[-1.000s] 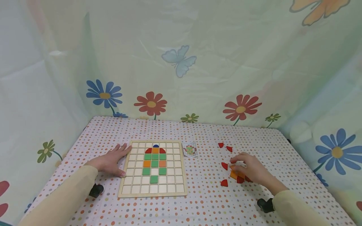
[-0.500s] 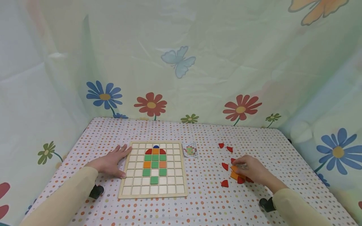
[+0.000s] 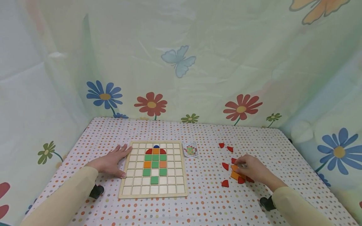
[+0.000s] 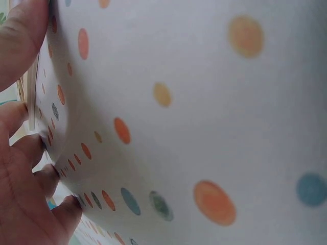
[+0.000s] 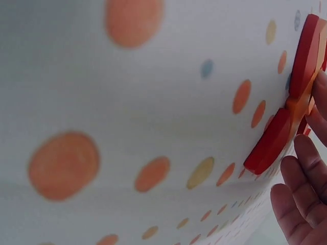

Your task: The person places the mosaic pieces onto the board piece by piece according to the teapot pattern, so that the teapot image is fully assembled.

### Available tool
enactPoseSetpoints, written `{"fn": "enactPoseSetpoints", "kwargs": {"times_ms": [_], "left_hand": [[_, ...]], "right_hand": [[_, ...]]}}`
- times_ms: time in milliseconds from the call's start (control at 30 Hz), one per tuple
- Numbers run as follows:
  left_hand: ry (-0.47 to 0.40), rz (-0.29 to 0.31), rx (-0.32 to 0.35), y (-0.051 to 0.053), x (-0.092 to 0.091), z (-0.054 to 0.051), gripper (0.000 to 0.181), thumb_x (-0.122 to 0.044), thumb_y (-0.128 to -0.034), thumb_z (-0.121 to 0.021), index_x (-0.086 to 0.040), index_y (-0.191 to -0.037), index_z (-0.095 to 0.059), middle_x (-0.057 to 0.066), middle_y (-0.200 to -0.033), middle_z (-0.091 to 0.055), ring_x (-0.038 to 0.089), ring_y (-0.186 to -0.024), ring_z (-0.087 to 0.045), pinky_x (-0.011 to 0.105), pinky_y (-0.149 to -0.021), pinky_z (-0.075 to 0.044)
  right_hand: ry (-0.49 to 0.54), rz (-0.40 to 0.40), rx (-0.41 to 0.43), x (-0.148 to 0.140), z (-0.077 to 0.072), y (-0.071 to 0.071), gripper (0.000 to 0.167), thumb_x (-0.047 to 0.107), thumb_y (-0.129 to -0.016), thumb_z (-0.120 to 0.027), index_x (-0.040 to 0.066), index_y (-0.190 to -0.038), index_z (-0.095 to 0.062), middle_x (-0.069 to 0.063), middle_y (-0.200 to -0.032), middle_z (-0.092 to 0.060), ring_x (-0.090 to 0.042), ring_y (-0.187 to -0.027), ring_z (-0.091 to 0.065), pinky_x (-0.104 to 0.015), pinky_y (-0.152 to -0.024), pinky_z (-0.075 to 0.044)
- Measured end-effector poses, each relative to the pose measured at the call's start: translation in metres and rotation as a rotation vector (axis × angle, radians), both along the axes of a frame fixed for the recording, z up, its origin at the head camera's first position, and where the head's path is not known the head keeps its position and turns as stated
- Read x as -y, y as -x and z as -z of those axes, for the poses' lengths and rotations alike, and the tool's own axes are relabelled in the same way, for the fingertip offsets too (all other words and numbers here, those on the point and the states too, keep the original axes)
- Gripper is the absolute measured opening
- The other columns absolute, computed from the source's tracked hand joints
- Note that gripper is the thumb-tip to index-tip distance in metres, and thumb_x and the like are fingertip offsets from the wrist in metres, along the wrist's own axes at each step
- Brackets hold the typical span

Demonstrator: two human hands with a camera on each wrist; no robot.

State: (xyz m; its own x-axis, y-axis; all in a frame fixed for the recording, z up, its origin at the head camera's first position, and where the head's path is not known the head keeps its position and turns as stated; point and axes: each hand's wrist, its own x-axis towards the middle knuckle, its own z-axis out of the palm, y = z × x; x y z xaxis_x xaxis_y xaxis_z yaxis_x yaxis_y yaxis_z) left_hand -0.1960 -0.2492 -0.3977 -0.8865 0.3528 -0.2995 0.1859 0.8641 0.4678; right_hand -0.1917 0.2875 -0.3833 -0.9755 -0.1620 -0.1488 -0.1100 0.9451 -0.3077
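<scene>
My left hand (image 3: 110,161) lies with its fingers spread at the left edge of a wooden grid board (image 3: 138,190); its thumb and fingertips touch the frame. Flat green, orange, red and blue pieces form a pattern in the board's squares, among them a green tile (image 3: 154,180). To the right, my right hand (image 3: 251,169) bends over a small pile and pinches an orange tile (image 3: 234,168) between thumb and fingers. Red quarter-round pieces (image 5: 268,143) lie against the orange ones in the right wrist view. Part of the pile is hidden beneath the hand.
A small printed card (image 3: 190,150) with a coloured pattern lies at the board's right edge. Loose red pieces (image 3: 225,183) are scattered left of and behind the pile. A dotted cloth (image 3: 203,201) covers the table, and a flowered curtain (image 3: 209,84) stands behind it.
My right hand has drawn its fingers closer over the orange tile, and a red piece by the fingertips has come into view. The left hand and board stay as they were.
</scene>
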Motion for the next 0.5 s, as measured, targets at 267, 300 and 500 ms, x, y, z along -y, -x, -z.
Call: {"fn": "enactPoseSetpoints", "kwargs": {"times_ms": [267,300,500], "left_hand": [[-0.003,0.001,-0.002,-0.0016,0.0003,0.0,0.114,-0.026,-0.073,-0.091,-0.003,-0.162,-0.024,0.03,-0.168,-0.01,0.055,-0.154,-0.003,0.074,-0.121,-0.012],[-0.005,0.003,-0.003,-0.0016,0.0004,0.0,0.114,-0.026,-0.073,-0.091,-0.002,-0.162,-0.024,0.03,-0.168,-0.01,0.055,-0.154,-0.003,0.074,-0.121,-0.012],[-0.01,0.001,-0.005,-0.0017,0.0,0.0,0.114,-0.027,-0.0731,-0.091,-0.003,-0.162,-0.023,0.03,-0.168,-0.01,0.055,-0.154,-0.002,0.074,-0.121,-0.011]], "right_hand": [[0.013,0.008,0.022,-0.0029,0.0015,0.0015,0.023,0.012,-0.089,-0.079,0.001,-0.108,-0.073,-0.013,-0.108,-0.069,-0.027,-0.097,-0.064,-0.052,-0.09,-0.058],[0.012,0.005,0.021,-0.0034,0.0018,0.0017,0.022,0.012,-0.089,-0.079,0.001,-0.107,-0.073,-0.013,-0.107,-0.069,-0.027,-0.097,-0.063,-0.052,-0.09,-0.058],[0.003,0.0,0.016,-0.0051,0.0021,0.0026,0.021,0.013,-0.088,-0.079,0.001,-0.104,-0.073,-0.012,-0.105,-0.068,-0.023,-0.092,-0.062,-0.048,-0.085,-0.059]]}}
